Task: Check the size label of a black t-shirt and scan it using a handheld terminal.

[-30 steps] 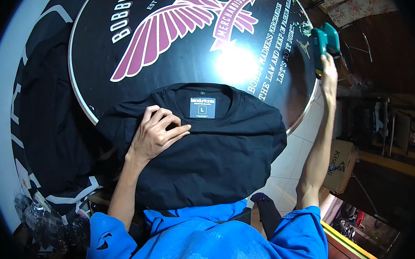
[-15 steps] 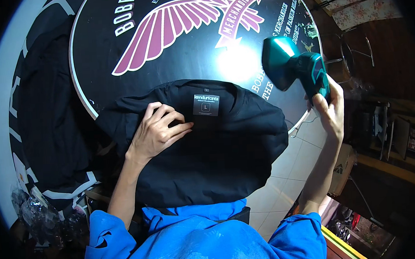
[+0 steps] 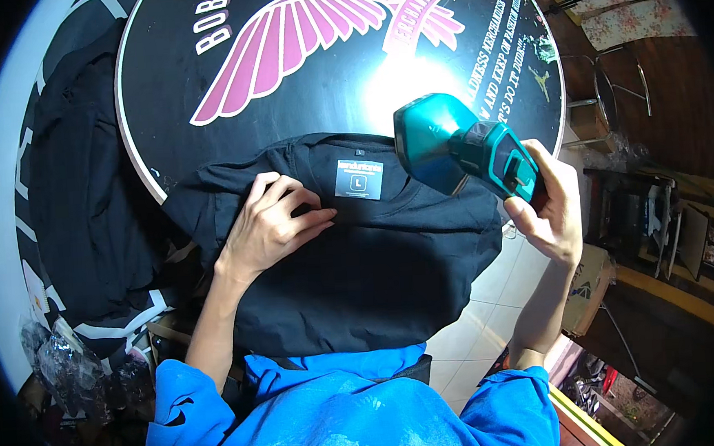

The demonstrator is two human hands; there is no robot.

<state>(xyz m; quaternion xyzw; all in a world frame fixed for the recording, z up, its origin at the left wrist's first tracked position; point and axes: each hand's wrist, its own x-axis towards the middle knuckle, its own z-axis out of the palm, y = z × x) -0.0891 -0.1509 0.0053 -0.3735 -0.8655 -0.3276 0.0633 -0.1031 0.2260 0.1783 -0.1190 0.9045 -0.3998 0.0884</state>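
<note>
A black T-shirt [image 3: 360, 280] lies across the near edge of the round table and hangs toward me. A pale square neck label [image 3: 359, 180] shows inside its collar. My left hand [image 3: 275, 220] rests on the shirt left of the label, its fingers curled and pinching the cloth. In my right hand [image 3: 554, 211] is a teal handheld garment steamer [image 3: 434, 141], gripped by its handle. The steamer's broad head is tilted left, above the shirt's right shoulder and close to the collar; whether it touches the cloth cannot be told. The underside of the head is hidden.
The round black table [image 3: 172, 136] has a pink wing print and a bright light reflection. Dark clothing [image 3: 84, 174] hangs at the left, above crumpled clear plastic [image 3: 63, 364]. A cardboard box [image 3: 588, 286] and metal-framed chair [image 3: 602, 85] stand at the right.
My right hand has brought the steamer left and nearer to me, from over the table's right side to above the shirt's right shoulder. My left hand stays in place.
</note>
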